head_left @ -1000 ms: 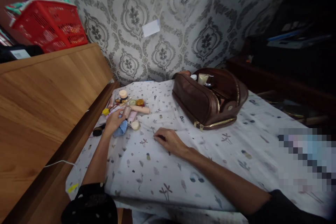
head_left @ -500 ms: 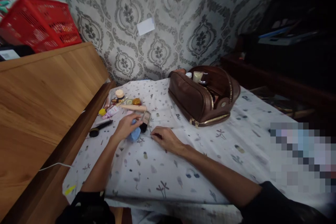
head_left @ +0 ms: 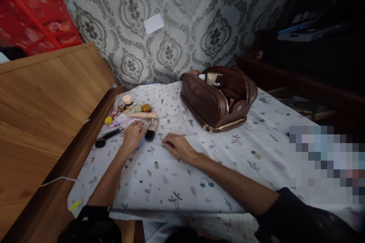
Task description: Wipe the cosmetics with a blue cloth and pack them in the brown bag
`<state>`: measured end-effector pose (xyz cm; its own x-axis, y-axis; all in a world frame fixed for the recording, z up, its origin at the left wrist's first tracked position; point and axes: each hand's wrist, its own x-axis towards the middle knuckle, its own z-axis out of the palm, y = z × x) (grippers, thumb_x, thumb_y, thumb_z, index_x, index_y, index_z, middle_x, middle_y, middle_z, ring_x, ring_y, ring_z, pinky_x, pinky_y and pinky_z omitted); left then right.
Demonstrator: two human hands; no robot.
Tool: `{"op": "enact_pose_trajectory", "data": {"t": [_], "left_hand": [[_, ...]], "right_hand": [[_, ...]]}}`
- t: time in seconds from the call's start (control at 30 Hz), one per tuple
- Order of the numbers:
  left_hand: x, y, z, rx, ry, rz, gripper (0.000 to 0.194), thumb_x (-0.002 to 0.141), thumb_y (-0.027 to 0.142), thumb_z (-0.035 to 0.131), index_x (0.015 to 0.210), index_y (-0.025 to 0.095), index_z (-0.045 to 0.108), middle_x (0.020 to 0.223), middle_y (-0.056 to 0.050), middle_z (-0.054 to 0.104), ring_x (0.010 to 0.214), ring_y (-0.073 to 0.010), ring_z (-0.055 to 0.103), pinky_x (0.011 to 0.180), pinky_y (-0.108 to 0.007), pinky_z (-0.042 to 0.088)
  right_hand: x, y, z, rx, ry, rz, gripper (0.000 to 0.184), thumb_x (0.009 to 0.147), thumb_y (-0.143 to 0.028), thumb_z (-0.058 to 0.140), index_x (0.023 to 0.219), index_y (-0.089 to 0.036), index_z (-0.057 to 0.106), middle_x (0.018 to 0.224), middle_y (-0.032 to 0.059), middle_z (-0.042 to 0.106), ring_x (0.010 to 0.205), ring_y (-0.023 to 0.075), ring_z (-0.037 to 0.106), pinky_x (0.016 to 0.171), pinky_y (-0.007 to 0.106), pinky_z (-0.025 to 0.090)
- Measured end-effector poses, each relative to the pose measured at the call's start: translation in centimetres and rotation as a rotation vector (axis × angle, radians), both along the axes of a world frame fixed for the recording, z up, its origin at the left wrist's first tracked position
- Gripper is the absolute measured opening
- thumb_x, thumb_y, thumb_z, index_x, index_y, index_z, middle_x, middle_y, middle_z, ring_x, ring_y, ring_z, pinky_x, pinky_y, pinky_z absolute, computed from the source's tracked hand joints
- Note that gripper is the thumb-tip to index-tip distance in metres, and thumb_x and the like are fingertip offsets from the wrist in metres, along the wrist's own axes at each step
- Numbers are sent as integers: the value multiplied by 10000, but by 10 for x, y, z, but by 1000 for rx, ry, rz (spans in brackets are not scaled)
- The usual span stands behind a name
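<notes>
My left hand (head_left: pixel 133 136) is palm down at the near side of a group of cosmetics, its fingers bent over a small blue thing (head_left: pixel 142 142) that is mostly hidden; its kind does not show. Just right of those fingers lies a foundation bottle (head_left: pixel 152 128) with a black cap, apart from the hand. My right hand (head_left: pixel 178 147) rests on the cloth to the right of the bottle, fingers curled together, with nothing visible in them. Beyond the left hand lie a beige tube (head_left: pixel 144 115), a jar with a pale lid (head_left: pixel 127 100), an amber jar (head_left: pixel 146 108) and a black-handled brush (head_left: pixel 110 136).
A brown leather cosmetic bag (head_left: pixel 205 100) stands unzipped at the back right, with tubes and jars inside. Patterned white cloth (head_left: pixel 194 193) covers the table. A wooden panel (head_left: pixel 57 95) with a red basket (head_left: pixel 40 22) above it borders the left side; a papered wall closes the back.
My left hand has drawn left, off the foundation bottle, and the blue thing has shifted with it. The bottle now lies uncovered. My right hand has stayed nearly in place; the view has tilted slightly.
</notes>
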<state>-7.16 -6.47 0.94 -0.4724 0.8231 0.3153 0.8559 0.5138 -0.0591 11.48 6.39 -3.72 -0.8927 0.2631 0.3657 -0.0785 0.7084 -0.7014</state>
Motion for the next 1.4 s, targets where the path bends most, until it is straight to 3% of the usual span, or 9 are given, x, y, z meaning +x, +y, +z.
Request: {"op": "enact_pose_trajectory", "data": {"t": [0.13,0.3,0.4,0.53,0.77,1.03,1.2,1.3,1.4], "left_hand": [[21,21,-13,-5,-144,-24,377,964,455,479,1165,161,601,1069,-137,695,961,-279,655,766,-345,479],[8,17,-24,188,-313,-67,359,985,425,412,1170,184,602,1028,-95,712,926,-247,657,819,-354,477],[-3,9,-27,277,-408,-87,337,981,421,397,1072,198,633,1000,-67,718,918,-222,653,840,-341,479],[-5,2,-31,306,-429,-83,328,981,403,380,1022,200,634,1023,-63,715,940,-217,650,845,-336,482],[3,-24,-38,291,-289,-83,323,982,384,366,1040,195,622,1026,-93,681,1009,-244,619,931,-384,469],[25,-10,-19,159,-331,-47,399,893,431,573,1231,219,578,1138,-89,675,1059,-275,615,887,-394,484],[52,3,-7,146,-794,-288,346,910,431,524,1146,207,642,918,-35,712,821,-201,651,738,-305,493],[55,8,1,251,-928,-330,336,916,437,505,1043,179,678,803,-19,693,755,-177,633,680,-266,478],[40,17,6,464,-731,-177,338,930,420,464,921,161,682,738,-9,648,715,-168,592,669,-266,462]], "right_hand": [[9,-14,-2,205,10,32,139,894,-138,549,932,-144,682,1019,100,674,963,213,599,882,341,495],[13,-24,3,342,-17,128,152,919,-156,534,957,-141,681,1053,101,683,999,222,587,948,361,481],[12,-8,5,371,-89,-36,219,942,-180,500,1078,-123,663,1185,136,662,1109,248,582,1010,404,454],[18,31,-3,460,-260,-313,400,961,-305,483,1285,-88,572,1424,204,517,1360,326,433,1141,535,310],[29,62,-16,484,-263,-344,458,974,-361,411,1287,-63,562,1426,216,510,1368,315,441,1140,455,369],[25,41,-7,398,-164,-219,417,919,-272,508,1276,-60,556,1380,234,530,1345,327,457,1124,488,376],[21,32,-12,248,-83,-108,615,865,-387,633,1400,-142,454,1414,197,514,1340,307,467,1095,491,404],[22,30,-12,222,-108,-133,650,861,-430,650,1406,-141,445,1356,185,556,1290,307,504,1081,478,405],[21,28,-4,229,-161,-149,625,873,-405,647,1385,-98,462,1304,196,576,1250,305,519,1069,448,401]]}}
